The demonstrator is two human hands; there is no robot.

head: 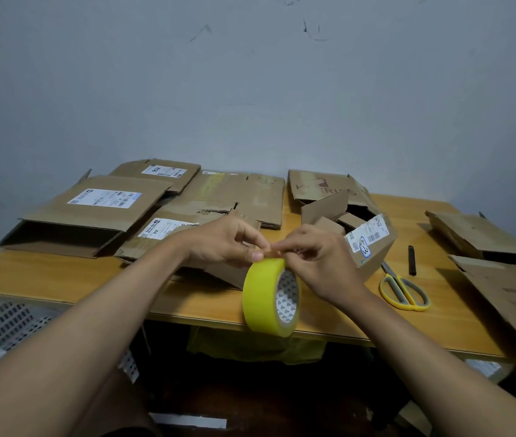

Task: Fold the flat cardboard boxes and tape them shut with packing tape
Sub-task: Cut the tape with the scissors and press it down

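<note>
Both hands, left (225,239) and right (316,260), pinch the free end of the yellow packing tape roll (264,298) hanging below their fingers. Just right of them, the half-folded brown cardboard box (373,247) carries a white label handwritten "K-3".

Scuffed grey-blue wall (250,74) behind a wooden table (45,272), dark floor (266,405) below

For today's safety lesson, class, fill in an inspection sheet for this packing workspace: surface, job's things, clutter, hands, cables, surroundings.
Surface: wooden table, mostly covered in cardboard.
Job's things: yellow tape roll held above the front edge; flat cardboard boxes at left and rear; partly folded box right of centre.
Clutter: scissors, black pen-like item, torn cardboard pieces at right.
Hands: left hand and right hand pinch at the tape's end on top of the roll.
Cables: nothing seen.
Surroundings: scuffed grey wall; perforated white basket at lower left.
</note>
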